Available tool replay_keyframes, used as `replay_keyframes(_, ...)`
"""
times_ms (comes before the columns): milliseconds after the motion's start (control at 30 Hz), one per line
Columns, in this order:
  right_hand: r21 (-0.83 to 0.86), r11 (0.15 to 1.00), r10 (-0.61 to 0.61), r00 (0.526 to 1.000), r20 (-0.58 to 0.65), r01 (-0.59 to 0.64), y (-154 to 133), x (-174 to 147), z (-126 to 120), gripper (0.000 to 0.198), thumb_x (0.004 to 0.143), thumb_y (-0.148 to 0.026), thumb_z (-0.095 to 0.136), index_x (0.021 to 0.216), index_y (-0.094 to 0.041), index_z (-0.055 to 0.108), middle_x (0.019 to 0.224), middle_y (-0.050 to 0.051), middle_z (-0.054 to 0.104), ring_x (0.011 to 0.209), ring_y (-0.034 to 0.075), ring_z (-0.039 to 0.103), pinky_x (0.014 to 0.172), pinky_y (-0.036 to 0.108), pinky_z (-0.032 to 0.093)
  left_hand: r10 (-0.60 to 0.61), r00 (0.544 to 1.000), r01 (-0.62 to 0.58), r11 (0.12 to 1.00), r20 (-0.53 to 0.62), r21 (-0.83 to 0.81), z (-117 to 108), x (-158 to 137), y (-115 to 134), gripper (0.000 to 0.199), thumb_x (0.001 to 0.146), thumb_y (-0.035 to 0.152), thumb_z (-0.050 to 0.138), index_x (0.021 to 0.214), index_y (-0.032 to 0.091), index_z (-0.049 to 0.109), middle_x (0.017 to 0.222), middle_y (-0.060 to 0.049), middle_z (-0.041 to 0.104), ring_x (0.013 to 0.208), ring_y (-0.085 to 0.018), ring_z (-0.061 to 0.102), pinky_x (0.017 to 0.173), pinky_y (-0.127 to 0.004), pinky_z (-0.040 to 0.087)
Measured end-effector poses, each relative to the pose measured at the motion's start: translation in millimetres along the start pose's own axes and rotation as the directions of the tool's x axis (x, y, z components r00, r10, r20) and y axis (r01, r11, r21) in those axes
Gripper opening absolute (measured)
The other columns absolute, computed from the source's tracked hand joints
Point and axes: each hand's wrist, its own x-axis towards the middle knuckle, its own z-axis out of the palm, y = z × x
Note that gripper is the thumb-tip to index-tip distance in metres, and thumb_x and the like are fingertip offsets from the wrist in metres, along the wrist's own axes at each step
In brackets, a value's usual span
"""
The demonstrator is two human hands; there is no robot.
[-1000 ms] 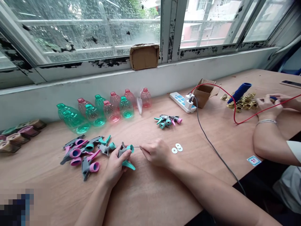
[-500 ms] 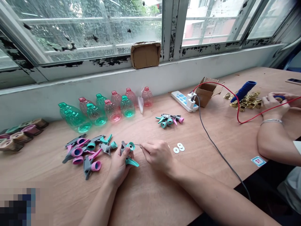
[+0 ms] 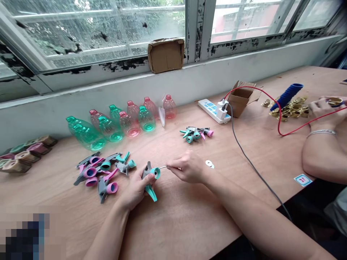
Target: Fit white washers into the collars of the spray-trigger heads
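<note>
My left hand (image 3: 138,187) is closed around a trigger sprayer head (image 3: 150,177), grey with a teal collar and teal trigger. The collar's opening faces right, and the trigger points down. A thin metal tool (image 3: 163,167) is pinched in the fingers of my right hand (image 3: 187,167); its tip is at the collar's opening, and I cannot tell how far in it reaches. White ring washers (image 3: 209,164) lie on the table just right of my right hand. Left of my left hand is a pile of sprayer heads (image 3: 104,173) with pink or teal collars.
Green and pink clear bottles (image 3: 131,124) stand along the wall. More sprayer heads (image 3: 196,134) lie mid-table. A power strip (image 3: 214,111), cables and a cardboard box (image 3: 240,103) are behind. At right, another person's hands (image 3: 324,112) work beside brass parts (image 3: 294,109).
The sprayer head has turned in my left hand, its trigger now pointing more downward. My right hand has shifted slightly right with the tool. One washer no longer shows beside the others.
</note>
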Motion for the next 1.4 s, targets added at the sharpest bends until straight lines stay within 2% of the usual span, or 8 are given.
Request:
replay_keyframes(100,0.257,0.955,0.174,0.981,-0.081,-0.148,-11,0,11,0.031,0.091,-0.021,0.051,0.063,-0.016,0.064,0.052,-0.002,0.053,0.049,0.008,0.039,0.053,0.024,0.023,0.088,0.987,-0.087,0.996,-0.131,0.015,9,3,-2,0.04,0.074,0.051,0.073,0.082,0.02,0.049,0.062,0.006,0.044,0.052,-0.008,0.038,0.046,-0.019,0.034)
replay_keyframes(200,0.485,0.808,0.435,0.894,-0.108,-0.335,-24,1,23,0.036,0.09,-0.025,0.051,0.057,-0.015,0.061,0.047,-0.004,0.045,0.046,0.007,0.034,0.049,0.024,0.023,0.242,0.91,-0.195,0.966,-0.338,0.167,20,6,-2,0.036,0.073,0.046,0.075,0.087,0.021,0.052,0.069,0.005,0.051,0.059,-0.01,0.046,0.054,-0.02,0.04)
replay_keyframes(367,0.72,0.506,0.577,0.807,0.125,-0.474,-30,5,23,0.034,0.086,-0.032,0.055,0.059,-0.014,0.065,0.044,-0.006,0.037,0.042,0.007,0.03,0.043,0.022,0.022,0.417,0.81,-0.287,0.895,-0.412,0.34,31,4,6,0.031,0.069,0.033,0.08,0.083,0.021,0.055,0.07,0.003,0.056,0.063,-0.013,0.051,0.059,-0.023,0.042)
replay_keyframes(467,0.618,0.655,0.522,0.852,0.046,-0.435,-24,3,17,0.033,0.088,-0.03,0.055,0.061,-0.014,0.068,0.045,-0.005,0.042,0.044,0.007,0.032,0.046,0.022,0.024,0.375,0.851,-0.244,0.903,-0.369,0.355,28,2,13,0.03,0.066,0.028,0.082,0.083,0.021,0.058,0.068,0.003,0.056,0.061,-0.014,0.05,0.055,-0.022,0.04)
replay_keyframes(567,0.317,0.903,0.333,0.939,-0.09,-0.29,-13,-1,12,0.029,0.089,-0.021,0.054,0.064,-0.016,0.069,0.049,-0.003,0.053,0.047,0.008,0.036,0.05,0.024,0.024,0.309,0.921,-0.181,0.879,-0.238,0.442,19,1,18,0.027,0.068,0.027,0.08,0.081,0.02,0.057,0.067,0.004,0.053,0.059,-0.012,0.047,0.053,-0.02,0.039)
replay_keyframes(633,0.15,0.971,0.199,0.976,-0.089,-0.185,-5,-2,10,0.027,0.088,-0.018,0.054,0.066,-0.018,0.069,0.051,-0.002,0.057,0.047,0.008,0.039,0.051,0.024,0.024,0.224,0.963,-0.135,0.883,-0.153,0.449,13,2,18,0.025,0.075,0.032,0.075,0.082,0.02,0.055,0.065,0.005,0.048,0.054,-0.01,0.042,0.049,-0.019,0.036)
replay_keyframes(833,-0.097,0.995,-0.005,1.0,-0.027,0.003,8,-2,5,0.025,0.091,-0.018,0.051,0.071,-0.018,0.067,0.057,0.0,0.062,0.051,0.01,0.048,0.052,0.026,0.02,0.012,1.0,-0.006,0.965,-0.022,0.26,6,4,13,0.028,0.082,0.043,0.066,0.087,0.02,0.051,0.065,0.006,0.042,0.047,-0.008,0.035,0.038,-0.018,0.032)
replay_keyframes(1400,-0.111,0.993,-0.053,0.998,-0.035,0.049,10,-3,-9,0.025,0.095,-0.022,0.048,0.081,-0.021,0.069,0.07,0.0,0.069,0.06,0.011,0.057,0.054,0.026,0.024,-0.021,1.0,0.022,0.999,0.008,-0.034,8,7,10,0.036,0.076,0.044,0.074,0.078,0.018,0.049,0.062,0.005,0.042,0.05,-0.006,0.032,0.041,-0.015,0.028)
